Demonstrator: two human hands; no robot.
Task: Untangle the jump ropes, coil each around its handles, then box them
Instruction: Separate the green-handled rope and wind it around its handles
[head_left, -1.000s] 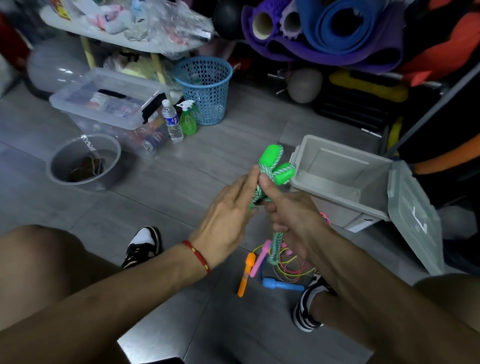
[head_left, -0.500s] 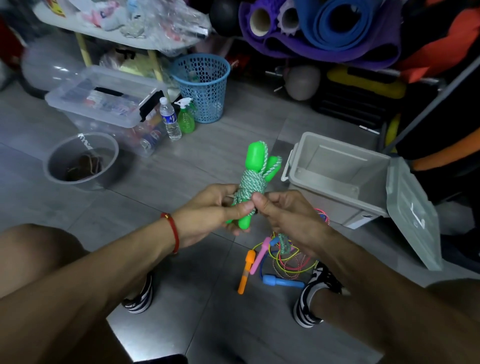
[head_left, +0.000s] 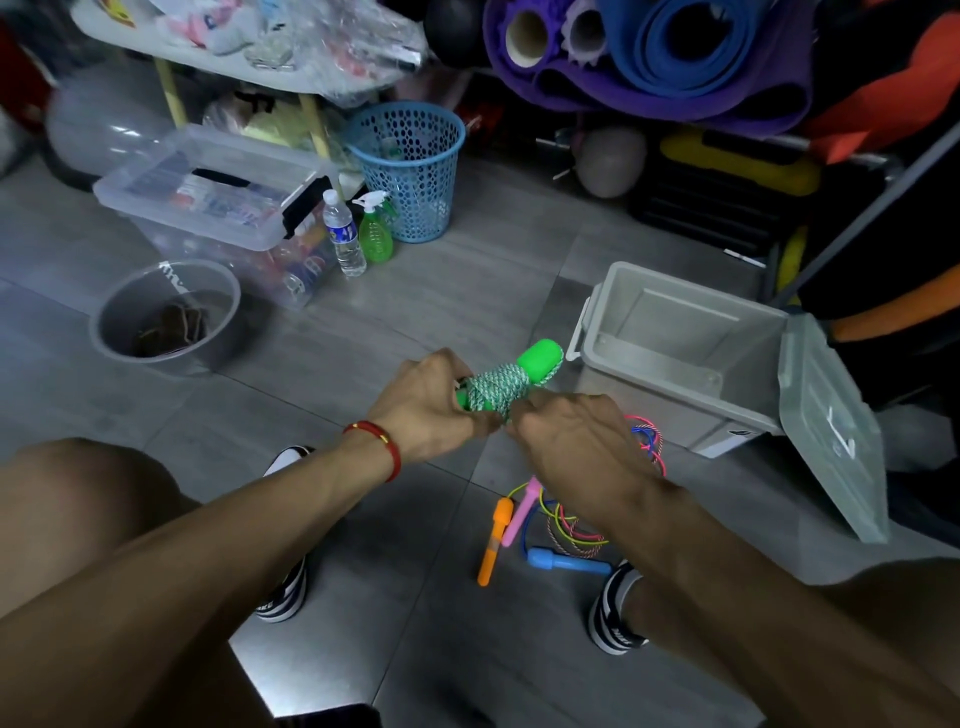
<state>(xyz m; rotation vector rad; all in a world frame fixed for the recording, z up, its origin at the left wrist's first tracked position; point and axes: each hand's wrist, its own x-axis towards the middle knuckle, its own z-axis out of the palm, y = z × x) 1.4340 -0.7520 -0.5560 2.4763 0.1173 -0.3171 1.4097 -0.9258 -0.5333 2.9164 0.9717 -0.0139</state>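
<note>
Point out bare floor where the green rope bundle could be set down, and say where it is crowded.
Bare tile lies between the round tub and the open grey box, in front of the blue basket. The grey box also looks empty. It is crowded between the feet, where the loose ropes lie.

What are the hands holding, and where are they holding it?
Both hold the green jump rope: the left hand grips its handle end, the right hand pinches the coiled cord.
</note>
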